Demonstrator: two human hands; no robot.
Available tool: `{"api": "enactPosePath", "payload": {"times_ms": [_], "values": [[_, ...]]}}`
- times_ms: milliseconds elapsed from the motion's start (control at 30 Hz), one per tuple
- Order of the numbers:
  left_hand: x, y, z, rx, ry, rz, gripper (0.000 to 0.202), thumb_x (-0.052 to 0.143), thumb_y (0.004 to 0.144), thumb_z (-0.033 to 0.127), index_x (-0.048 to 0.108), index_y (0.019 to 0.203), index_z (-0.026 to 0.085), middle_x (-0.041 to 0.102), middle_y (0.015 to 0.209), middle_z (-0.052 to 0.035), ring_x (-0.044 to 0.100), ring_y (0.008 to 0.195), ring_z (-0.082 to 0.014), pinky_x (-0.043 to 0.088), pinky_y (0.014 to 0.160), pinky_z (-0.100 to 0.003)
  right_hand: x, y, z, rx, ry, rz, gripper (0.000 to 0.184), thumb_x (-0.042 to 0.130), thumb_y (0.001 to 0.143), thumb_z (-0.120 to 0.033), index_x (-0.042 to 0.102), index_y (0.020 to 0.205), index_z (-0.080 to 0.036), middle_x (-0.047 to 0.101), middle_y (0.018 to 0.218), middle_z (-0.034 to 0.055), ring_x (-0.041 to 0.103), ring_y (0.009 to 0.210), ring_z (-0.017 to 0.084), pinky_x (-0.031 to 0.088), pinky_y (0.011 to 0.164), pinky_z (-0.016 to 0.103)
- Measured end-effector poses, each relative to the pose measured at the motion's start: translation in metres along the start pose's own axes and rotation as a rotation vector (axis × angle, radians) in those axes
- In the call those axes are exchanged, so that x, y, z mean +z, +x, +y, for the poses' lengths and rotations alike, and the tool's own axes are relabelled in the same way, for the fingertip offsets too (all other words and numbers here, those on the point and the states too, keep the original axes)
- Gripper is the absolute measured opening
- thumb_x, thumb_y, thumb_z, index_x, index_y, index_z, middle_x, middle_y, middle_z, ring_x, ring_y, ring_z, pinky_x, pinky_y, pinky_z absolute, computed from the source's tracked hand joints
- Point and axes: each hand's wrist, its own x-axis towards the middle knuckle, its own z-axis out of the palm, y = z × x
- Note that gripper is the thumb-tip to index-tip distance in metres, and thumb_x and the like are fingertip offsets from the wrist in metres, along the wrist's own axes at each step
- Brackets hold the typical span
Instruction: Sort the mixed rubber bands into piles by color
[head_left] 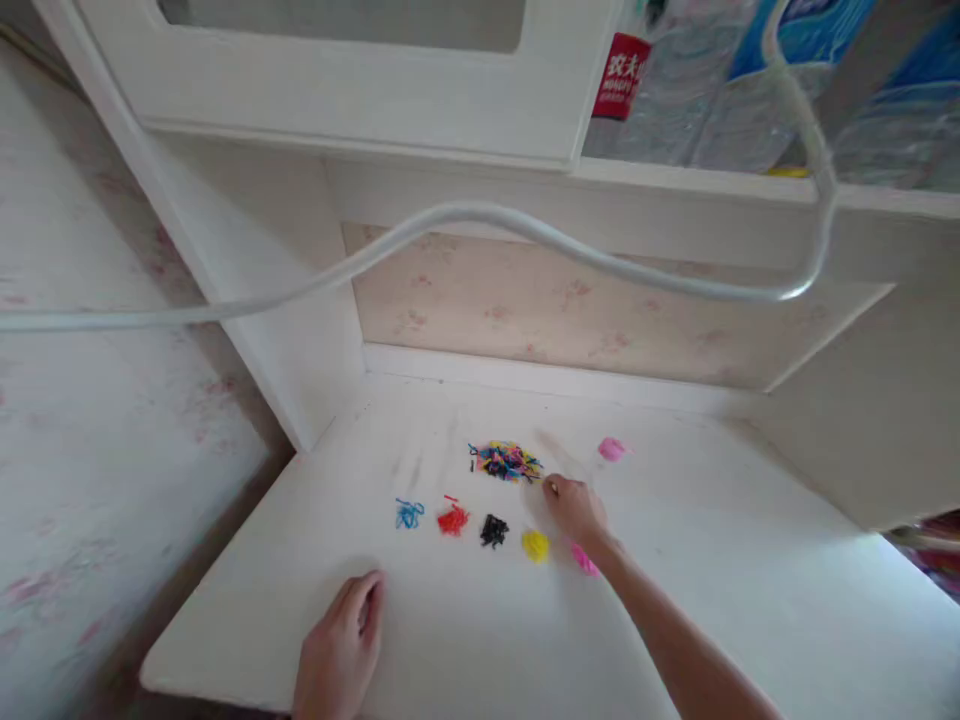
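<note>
A heap of mixed-colour short thin strands (506,461) lies near the middle of the white desk. At its right edge is my right hand (576,510), thumb and fingertips pinched together; what sits between them is too small to name. Nearer to me runs a row of single-colour piles: a blue pile (409,514), a red pile (453,520), a black pile (494,531), a yellow pile (535,545) and a bright pink pile (584,560), the last partly behind my right wrist. My left hand (341,645) rests loosely closed on the desk at the front left, with nothing seen in it.
A light pink pile (612,449) lies farther back on the desk (720,590). Above, a white cable (480,212) hangs across the view, in front of a cabinet (360,95) and a shelf with plastic-wrapped bottles (682,90). Side panels and floral wallpaper enclose the desk.
</note>
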Motion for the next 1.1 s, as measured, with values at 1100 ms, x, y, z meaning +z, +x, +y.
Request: {"api": "enactPosePath", "payload": {"times_ms": [1100], "values": [[-0.006,0.004,0.017,-0.064,0.122,-0.124,0.02,0.043,0.09,0.035,0.059,0.099,0.026,0.069,0.096,0.0013,0.067,0.077,-0.0136,0.048,0.063,-0.021,-0.004,-0.102,0.009,-0.299,-0.177,0.065,0.031,0.033,0.095,-0.033,0.061,0.083,-0.026,0.07,0.077,-0.0018,0.066,0.064,0.013,0.026,0.049,0.021]]}}
